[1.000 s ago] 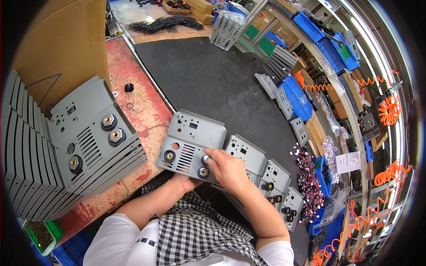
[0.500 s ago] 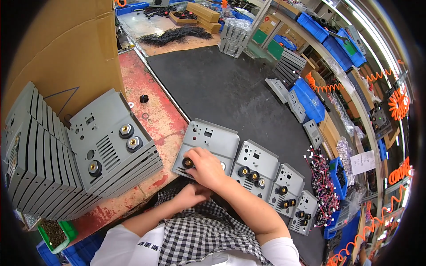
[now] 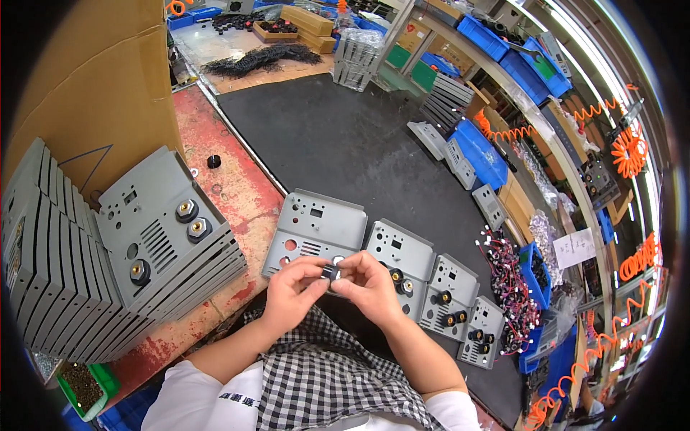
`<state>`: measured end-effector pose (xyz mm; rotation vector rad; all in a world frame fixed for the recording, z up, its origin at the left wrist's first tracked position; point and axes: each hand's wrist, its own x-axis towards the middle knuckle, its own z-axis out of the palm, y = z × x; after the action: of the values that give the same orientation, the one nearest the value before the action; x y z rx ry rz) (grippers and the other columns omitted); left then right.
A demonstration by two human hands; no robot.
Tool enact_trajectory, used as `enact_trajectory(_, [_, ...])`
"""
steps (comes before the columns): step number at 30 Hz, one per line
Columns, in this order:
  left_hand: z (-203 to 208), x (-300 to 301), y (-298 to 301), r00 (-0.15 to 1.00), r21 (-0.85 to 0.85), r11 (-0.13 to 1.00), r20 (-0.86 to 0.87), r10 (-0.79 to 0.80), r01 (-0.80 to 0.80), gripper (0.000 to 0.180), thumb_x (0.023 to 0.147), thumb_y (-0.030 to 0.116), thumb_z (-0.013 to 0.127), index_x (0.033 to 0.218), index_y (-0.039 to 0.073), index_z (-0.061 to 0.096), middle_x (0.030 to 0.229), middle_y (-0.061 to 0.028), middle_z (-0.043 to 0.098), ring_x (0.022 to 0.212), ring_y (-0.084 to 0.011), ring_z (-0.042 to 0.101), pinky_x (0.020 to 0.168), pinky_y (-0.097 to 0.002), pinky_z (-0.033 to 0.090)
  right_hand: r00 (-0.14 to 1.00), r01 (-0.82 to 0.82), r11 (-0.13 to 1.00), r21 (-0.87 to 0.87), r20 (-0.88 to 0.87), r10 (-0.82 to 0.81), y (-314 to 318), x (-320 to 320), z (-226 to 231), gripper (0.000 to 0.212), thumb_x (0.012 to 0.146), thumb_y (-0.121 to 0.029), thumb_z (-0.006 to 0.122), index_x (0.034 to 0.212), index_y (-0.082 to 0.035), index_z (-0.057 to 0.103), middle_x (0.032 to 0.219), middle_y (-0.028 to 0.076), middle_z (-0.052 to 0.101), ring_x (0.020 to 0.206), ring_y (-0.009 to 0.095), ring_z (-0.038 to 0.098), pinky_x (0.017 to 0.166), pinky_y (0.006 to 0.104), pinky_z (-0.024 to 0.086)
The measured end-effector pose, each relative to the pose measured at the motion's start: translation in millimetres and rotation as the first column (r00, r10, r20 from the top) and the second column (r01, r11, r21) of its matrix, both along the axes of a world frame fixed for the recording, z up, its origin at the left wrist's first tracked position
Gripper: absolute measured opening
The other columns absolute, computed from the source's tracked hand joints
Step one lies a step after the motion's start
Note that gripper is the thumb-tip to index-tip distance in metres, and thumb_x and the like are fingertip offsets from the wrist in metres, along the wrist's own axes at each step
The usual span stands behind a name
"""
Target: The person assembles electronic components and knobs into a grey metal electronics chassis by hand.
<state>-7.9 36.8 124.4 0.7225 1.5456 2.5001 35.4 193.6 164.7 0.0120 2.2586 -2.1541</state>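
Observation:
Both my hands meet over the near edge of a grey metal panel (image 3: 334, 231), fingertips pinched round a small black socket (image 3: 330, 272). My left hand (image 3: 295, 293) grips its left side, and my right hand (image 3: 370, 289) closes on the right side, where a shiny metal part shows. Fingers cover much of the socket. Open round holes and a row of slots show in the panel beneath. To its right, a second panel (image 3: 397, 248) carries black sockets with brass centres, partly behind my right hand.
Two more fitted panels (image 3: 454, 276) (image 3: 483, 323) continue the row rightward. On the left stand stacked grey panels (image 3: 162, 215) beside a cardboard box (image 3: 86, 72). A loose black ring (image 3: 213, 161) lies on the red worn bench. Wire bundles (image 3: 507, 294) and blue bins (image 3: 535, 276) line the right.
My right hand has left the socket spot on the panel and come down to meet my left hand, which has risen. The black socket is now off the panel, between both hands.

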Motion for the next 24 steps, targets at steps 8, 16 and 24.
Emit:
enact_trajectory(8, [-17,3,2,0.795,0.339,0.929,0.516,-0.318,0.152,0.011,0.091,0.011,0.056,0.091,0.002,0.061,0.087,-0.0050,0.064,0.078,-0.0136,0.063,0.074,-0.0280,0.053,0.822,0.432,0.642,0.633,-0.570,0.009,-23,-8,3,0.014,0.071,-0.004,0.071,0.084,-0.003,0.066,0.079,0.009,0.063,0.071,0.022,0.062,0.061,0.0293,0.049])
enact_trajectory(16, [6,8,-6,0.650,0.314,0.937,0.682,-0.335,0.152,0.013,0.093,0.016,0.053,0.094,0.004,0.059,0.089,-0.0043,0.063,0.076,-0.0124,0.061,0.073,-0.0279,0.051,0.777,0.134,0.653,0.746,-0.488,0.398,-37,-9,31,0.037,0.063,-0.007,0.073,0.099,-0.009,0.063,0.096,0.006,0.063,0.097,0.023,0.059,0.091,0.0396,0.042])
enact_trajectory(24, [-26,3,-8,0.596,0.548,0.821,0.610,-0.522,0.159,0.016,0.095,0.018,0.049,0.095,0.005,0.059,0.095,-0.0061,0.063,0.085,-0.0152,0.061,0.077,-0.0307,0.051,0.965,0.064,0.763,0.644,-0.234,0.116,-2,-10,17,0.046,0.069,-0.016,0.078,0.110,-0.005,0.060,0.097,0.010,0.061,0.072,0.017,0.064,0.063,0.0280,0.053])
